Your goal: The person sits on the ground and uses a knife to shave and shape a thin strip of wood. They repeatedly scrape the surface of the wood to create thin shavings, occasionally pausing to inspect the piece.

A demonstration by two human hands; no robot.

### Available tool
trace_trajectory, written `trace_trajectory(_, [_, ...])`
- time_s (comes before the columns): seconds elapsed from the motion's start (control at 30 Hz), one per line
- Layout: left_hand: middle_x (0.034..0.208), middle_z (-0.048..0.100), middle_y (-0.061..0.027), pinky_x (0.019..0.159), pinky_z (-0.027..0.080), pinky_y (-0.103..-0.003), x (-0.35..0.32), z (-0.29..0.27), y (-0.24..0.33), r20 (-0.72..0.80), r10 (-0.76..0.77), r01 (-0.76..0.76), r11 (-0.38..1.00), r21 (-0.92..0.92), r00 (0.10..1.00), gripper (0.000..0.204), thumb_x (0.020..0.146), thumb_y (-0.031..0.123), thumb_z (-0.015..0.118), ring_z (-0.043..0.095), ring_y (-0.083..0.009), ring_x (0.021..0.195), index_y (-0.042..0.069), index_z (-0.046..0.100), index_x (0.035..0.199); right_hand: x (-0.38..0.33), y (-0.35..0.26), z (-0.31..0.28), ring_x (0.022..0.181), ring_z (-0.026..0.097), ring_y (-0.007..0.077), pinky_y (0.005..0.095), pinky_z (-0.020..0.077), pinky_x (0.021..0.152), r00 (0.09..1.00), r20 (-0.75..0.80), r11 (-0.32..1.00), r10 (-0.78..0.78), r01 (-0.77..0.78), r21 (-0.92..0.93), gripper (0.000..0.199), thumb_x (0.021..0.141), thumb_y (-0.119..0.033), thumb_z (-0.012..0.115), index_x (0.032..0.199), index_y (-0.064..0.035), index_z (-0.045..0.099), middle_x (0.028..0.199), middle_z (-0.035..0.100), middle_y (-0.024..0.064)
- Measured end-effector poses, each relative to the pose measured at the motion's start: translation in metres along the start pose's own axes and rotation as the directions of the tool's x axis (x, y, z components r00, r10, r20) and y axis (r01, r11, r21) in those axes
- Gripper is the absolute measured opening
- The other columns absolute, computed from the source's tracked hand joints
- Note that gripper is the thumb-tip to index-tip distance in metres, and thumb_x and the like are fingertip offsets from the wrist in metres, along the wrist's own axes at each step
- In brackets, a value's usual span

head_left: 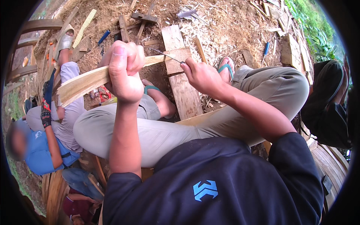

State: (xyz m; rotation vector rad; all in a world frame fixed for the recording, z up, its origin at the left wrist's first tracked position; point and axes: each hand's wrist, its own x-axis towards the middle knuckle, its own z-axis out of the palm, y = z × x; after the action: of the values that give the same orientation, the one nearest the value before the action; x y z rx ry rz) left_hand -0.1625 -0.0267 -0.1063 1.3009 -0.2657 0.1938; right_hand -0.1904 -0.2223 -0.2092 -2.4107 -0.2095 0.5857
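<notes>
My left hand (125, 71) is closed round a long pale strip of wood (82, 84) and holds it raised and tilted. The strip's wide, ragged end sticks out to the left; its narrow far end reaches a squarish wood block (176, 66). In my right hand (204, 78) is a thin-bladed knife (165, 54), seen nearly edge-on, its handle hidden in my fist. The blade points left, close to the strip's narrow end; I cannot tell whether they touch. Under the block lies a longer plank (185, 98), between my feet.
Shavings (213, 33) cover the ground ahead. A blue-handled tool (266, 49) lies at right, another blue-handled tool (104, 37) at left, near a wooden mallet-like piece (144, 18). A co-worker in blue (45, 150) with a gloved hand sits at left; another person's dark-clothed leg (326, 101) is at right.
</notes>
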Motion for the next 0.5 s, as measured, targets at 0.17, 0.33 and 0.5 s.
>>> trace_trajectory(0.17, [0.059, 0.029, 0.0033, 0.046, 0.020, -0.025, 0.003, 0.000, 0.002, -0.048, 0.006, -0.009, 0.998, -0.060, 0.999, 0.032, 0.095, 0.018, 0.046, 0.022, -0.0058, 0.050, 0.009, 0.033, 0.067, 0.019, 0.041, 0.022, 0.078, 0.065, 0.0468, 0.0558, 0.0506, 0.072, 1.000, 0.011, 1.000, -0.014, 0.014, -0.013, 0.045, 0.103, -0.037, 0.041, 0.092, 0.0020, 0.062, 0.078, 0.065, 0.0286])
trace_trajectory(0.33, [0.059, 0.029, 0.0035, 0.047, 0.021, -0.025, 0.005, -0.001, -0.001, -0.045, -0.013, 0.010, 0.998, -0.055, 0.999, 0.031, 0.095, 0.018, 0.046, 0.021, -0.0060, 0.049, 0.009, 0.034, 0.067, 0.018, 0.032, 0.009, 0.079, 0.068, 0.0434, 0.0533, 0.0535, 0.072, 0.999, 0.028, 0.999, 0.019, -0.017, -0.047, 0.047, 0.102, -0.037, 0.042, 0.090, 0.0021, 0.066, 0.080, 0.068, 0.0268])
trace_trajectory(0.5, [0.058, 0.028, 0.0031, 0.047, 0.021, -0.025, 0.005, 0.001, -0.004, -0.030, -0.030, 0.029, 0.998, -0.050, 0.999, 0.031, 0.094, 0.017, 0.046, 0.021, -0.0064, 0.049, 0.009, 0.034, 0.067, 0.020, 0.025, -0.001, 0.074, 0.066, 0.0446, 0.0540, 0.0517, 0.069, 0.999, -0.011, 0.999, -0.037, 0.037, -0.014, 0.043, 0.101, -0.037, 0.046, 0.087, -0.0002, 0.065, 0.075, 0.066, 0.0258])
